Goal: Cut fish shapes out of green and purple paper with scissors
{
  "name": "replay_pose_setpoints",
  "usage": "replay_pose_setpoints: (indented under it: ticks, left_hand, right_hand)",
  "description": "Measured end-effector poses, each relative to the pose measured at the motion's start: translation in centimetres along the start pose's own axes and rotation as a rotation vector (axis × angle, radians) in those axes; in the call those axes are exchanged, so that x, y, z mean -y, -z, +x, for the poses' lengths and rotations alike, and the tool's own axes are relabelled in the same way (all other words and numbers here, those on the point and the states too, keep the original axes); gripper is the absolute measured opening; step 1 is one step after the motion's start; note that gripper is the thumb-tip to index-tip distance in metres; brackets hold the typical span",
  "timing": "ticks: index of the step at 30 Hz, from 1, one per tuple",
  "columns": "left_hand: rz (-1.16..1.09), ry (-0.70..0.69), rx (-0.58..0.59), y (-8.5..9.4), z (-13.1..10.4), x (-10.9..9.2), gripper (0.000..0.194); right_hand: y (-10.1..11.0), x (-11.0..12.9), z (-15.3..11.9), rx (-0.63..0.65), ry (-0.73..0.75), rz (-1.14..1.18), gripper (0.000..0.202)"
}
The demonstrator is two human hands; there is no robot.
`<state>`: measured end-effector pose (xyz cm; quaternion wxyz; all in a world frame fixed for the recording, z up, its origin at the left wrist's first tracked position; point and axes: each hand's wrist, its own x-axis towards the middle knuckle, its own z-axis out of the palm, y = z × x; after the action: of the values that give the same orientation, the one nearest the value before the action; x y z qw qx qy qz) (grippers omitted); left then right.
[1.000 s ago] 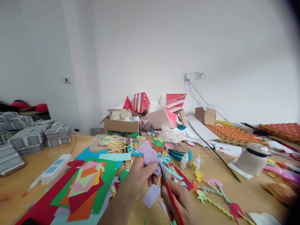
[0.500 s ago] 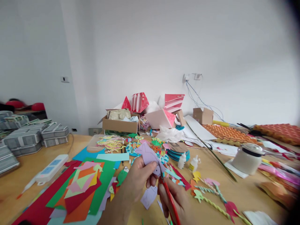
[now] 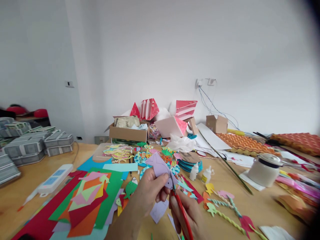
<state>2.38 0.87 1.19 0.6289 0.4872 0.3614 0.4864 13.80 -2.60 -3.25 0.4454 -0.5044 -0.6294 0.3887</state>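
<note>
A piece of purple paper (image 3: 159,165) with a drawn outline is pinched between the thumb and fingers of my left hand (image 3: 153,186). My right hand (image 3: 187,208) is wrapped round the red-handled scissors (image 3: 182,210), whose blades meet the right edge of that paper. Below the hands, another purple paper piece (image 3: 159,210) lies on the table. A green paper fish (image 3: 130,189) rests left of my left hand, near small red and yellow cut-outs.
Stacked coloured sheets (image 3: 110,200) lie at the left, beside a white glue gun (image 3: 55,180). Glue bottles (image 3: 194,171), a lidded white jar (image 3: 265,170) and braided strings (image 3: 231,221) are on the right. Behind stands a cardboard box (image 3: 128,134).
Both hands, the purple paper and the scissors have shifted very slightly to the right. The grips look the same.
</note>
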Motion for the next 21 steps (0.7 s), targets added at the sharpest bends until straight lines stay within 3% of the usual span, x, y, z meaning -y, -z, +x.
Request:
replay_pose_setpoints:
  ticks: [21]
  left_hand:
    - [-0.002, -0.005, -0.019, -0.28, -0.18, -0.21, 0.020]
  right_hand:
    - [0.14, -0.24, 0.02, 0.006, 0.002, -0.011, 0.048]
